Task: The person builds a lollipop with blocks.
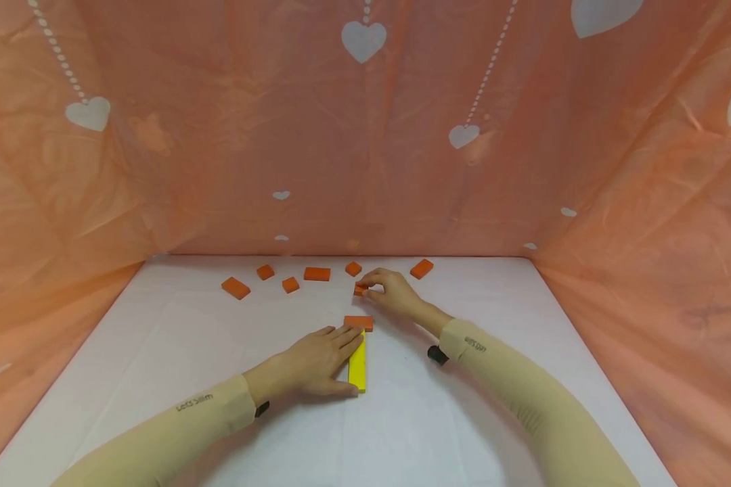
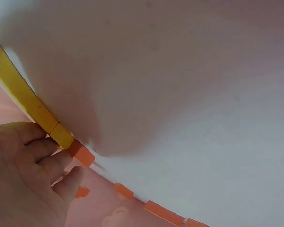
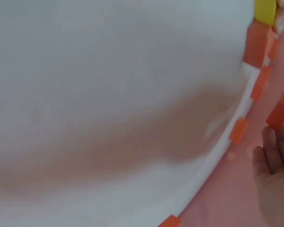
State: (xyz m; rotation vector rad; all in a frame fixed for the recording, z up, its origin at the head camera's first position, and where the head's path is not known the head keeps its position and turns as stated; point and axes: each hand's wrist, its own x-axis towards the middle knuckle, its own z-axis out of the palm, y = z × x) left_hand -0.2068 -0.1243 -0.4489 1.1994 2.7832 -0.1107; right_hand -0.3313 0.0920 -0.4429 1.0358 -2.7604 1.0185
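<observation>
A yellow bar (image 1: 357, 368) lies lengthwise on the white table, with an orange rectangular block (image 1: 358, 321) set crosswise at its far end. My left hand (image 1: 319, 360) rests along the bar's left side, thumb by its near end and extended fingers over its far end. The left wrist view shows a seam splitting the yellow bar (image 2: 26, 92) into a long and a short piece. Beyond the crosswise block, my right hand (image 1: 396, 294) pinches a small orange block (image 1: 359, 289) between thumb and fingers. In the right wrist view that block (image 3: 278, 113) sticks out past the fingertips.
Several loose orange blocks lie along the back of the table, among them a larger one (image 1: 235, 288) at left, another (image 1: 317, 274) near the middle and one (image 1: 422, 268) at right. A pink curtain (image 1: 365, 169) with white hearts encloses the table's back and sides.
</observation>
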